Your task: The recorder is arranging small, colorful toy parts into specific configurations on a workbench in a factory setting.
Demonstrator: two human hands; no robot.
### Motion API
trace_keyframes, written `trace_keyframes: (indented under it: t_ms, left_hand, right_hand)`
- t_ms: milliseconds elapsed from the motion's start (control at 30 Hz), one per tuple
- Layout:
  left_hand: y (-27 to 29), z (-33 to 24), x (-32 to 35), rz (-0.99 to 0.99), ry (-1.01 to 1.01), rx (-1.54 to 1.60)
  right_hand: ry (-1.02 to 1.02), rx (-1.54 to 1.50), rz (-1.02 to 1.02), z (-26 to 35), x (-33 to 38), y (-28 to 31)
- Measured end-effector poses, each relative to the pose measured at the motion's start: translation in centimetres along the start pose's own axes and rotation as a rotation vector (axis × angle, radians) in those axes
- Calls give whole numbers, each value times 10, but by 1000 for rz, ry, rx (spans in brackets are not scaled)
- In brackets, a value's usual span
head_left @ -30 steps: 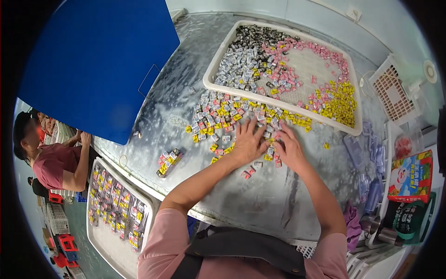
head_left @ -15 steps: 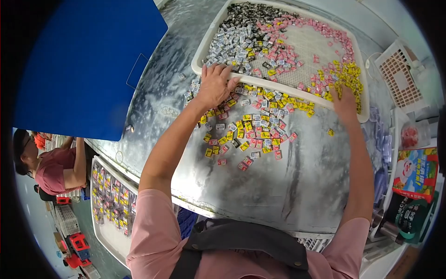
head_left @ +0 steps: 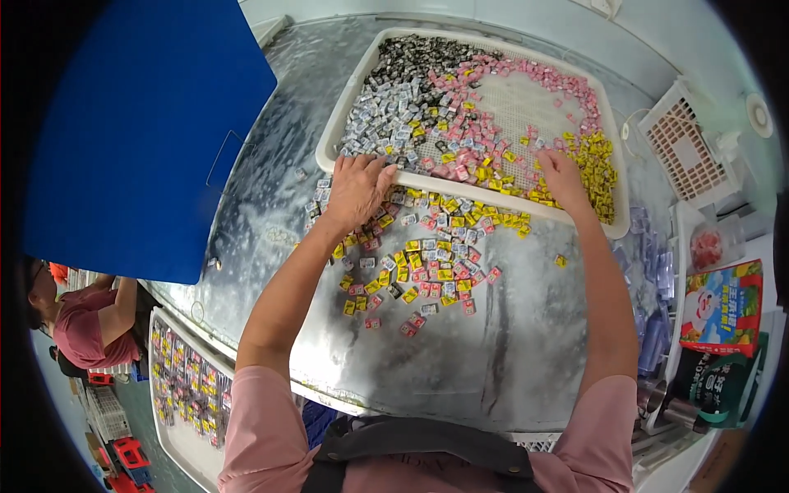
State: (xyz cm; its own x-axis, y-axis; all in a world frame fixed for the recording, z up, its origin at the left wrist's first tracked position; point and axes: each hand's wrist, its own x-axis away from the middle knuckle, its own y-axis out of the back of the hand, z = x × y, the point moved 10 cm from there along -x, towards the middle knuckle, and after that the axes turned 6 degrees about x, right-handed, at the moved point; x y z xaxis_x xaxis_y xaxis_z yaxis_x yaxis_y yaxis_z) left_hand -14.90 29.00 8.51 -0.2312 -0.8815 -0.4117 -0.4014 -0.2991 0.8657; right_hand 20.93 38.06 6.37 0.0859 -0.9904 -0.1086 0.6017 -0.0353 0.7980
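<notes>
A white mesh-bottomed tray (head_left: 485,195) holds many small wrapped pieces in black, pale blue-white, pink and yellow, lying in patches of colour. My left hand (head_left: 357,193) rests over the tray's near rim at its left end, fingers hooked over the edge and thumb alongside. Inside the tray, at the right, my right hand (head_left: 564,177) is closed, its fingers curled among the yellow pieces (head_left: 593,168); whatever it holds is hidden. On the metal tabletop (head_left: 526,329), just in front of the tray, loose mixed pieces (head_left: 427,267) are scattered.
A large blue panel (head_left: 140,131) stands at the left. Below it, a second tray (head_left: 177,427) holds filled clear packs, with another person (head_left: 94,320) nearby. At the right are a white basket (head_left: 689,144), clear plastic pieces (head_left: 653,329) and a colourful box (head_left: 722,308).
My right hand has moved left and slightly away from me inside the tray, off the yellow heap's near corner. My left hand stays on the rim. The whole view has shifted.
</notes>
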Motion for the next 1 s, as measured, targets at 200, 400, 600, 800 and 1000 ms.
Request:
trace_keyframes:
  t_ms: [200, 400, 600, 800, 1000]
  left_hand:
    - [-24, -42, -52, -189, -166, 197]
    - [-113, -99, -104, 144, 53, 175]
    - [-156, -128, -120, 251, 177, 298]
    - [-155, -135, -134, 300, 103, 385]
    - [-184, -102, -138, 340, 327, 823]
  right_hand:
    - [256, 445, -471, -67, -8, 71]
    - [-116, 517, 15, -93, -11, 55]
    - [112, 480, -12, -31, -8, 6]
    - [-22, 283, 173, -12, -24, -28]
    - [-149, -72, 130, -27, -40, -44]
